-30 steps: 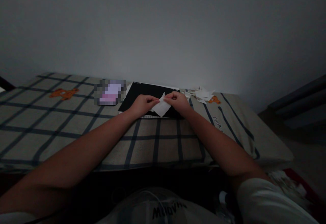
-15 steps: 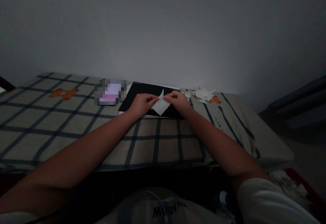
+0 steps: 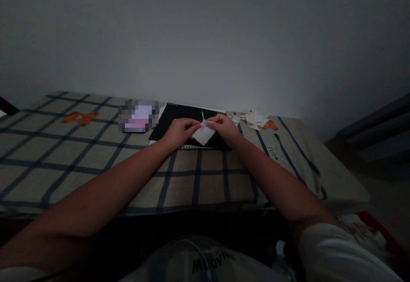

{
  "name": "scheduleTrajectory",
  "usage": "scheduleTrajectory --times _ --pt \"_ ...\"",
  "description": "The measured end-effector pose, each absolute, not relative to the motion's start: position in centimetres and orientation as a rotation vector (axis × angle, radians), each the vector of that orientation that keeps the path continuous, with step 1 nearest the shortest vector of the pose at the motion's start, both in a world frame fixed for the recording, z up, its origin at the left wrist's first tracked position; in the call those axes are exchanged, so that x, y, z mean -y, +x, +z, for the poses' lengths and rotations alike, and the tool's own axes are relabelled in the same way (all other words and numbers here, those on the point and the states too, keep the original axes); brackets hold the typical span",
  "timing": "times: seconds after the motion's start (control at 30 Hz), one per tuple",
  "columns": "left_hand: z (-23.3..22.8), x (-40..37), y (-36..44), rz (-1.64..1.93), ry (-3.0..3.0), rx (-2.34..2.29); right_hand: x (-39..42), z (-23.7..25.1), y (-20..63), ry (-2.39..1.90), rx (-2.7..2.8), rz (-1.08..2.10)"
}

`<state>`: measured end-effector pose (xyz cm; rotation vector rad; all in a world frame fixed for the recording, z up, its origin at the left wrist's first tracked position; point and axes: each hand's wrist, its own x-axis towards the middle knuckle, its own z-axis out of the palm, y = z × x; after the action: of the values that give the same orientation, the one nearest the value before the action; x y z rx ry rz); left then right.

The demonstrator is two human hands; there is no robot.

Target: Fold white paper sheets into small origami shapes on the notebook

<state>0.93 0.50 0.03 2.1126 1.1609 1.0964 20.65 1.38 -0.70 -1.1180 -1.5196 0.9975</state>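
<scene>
Folding step on a white paper piece (image 3: 203, 134); left hand (image 3: 179, 131) and right hand (image 3: 224, 128) both closed on it, pinching its upper edges together above a black notebook (image 3: 179, 115) on the checked bed cover (image 3: 96, 154); judged next: press the raised crease flat; folded scraps (image 3: 254, 118) lie right.

Dim throughout, underexposed and grainy. Brightest on the grey wall (image 3: 205, 38) above the checked cloth (image 3: 96, 154), fading into dark corners. Near-black shadow below the cloth's front edge. No glare; only the white paper (image 3: 203, 134) at the cloth's far side catching light. Wide-angle bending at the edges, a pixelated patch (image 3: 138, 116) left of the paper, soft detail everywhere.
</scene>
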Motion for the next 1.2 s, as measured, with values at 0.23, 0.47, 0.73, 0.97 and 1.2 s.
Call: scheduleTrajectory --times 0.23,0.47,0.73,0.97,1.2 --pt "0.2 -0.4 1.0 1.036 2.102 -1.113 -1.4 -0.5 20.9 -1.122 1.6 0.9" --pt "0.0 -0.7 1.0 1.01 1.985 -1.134 -1.5 -0.3 21.3 -1.177 1.704 0.688" --pt "0.1 -0.6 1.0 0.955 1.908 -1.131 -1.7 -0.6 21.4 -1.16 1.7 0.713" --pt "-0.3 -0.8 1.0 0.976 1.904 -1.17 -1.2 -0.1 21.1 -1.137 1.753 0.691" --pt "-0.5 -1.2 1.0 0.964 1.945 -1.186 -0.3 0.6 20.3 -1.135 1.797 0.67"
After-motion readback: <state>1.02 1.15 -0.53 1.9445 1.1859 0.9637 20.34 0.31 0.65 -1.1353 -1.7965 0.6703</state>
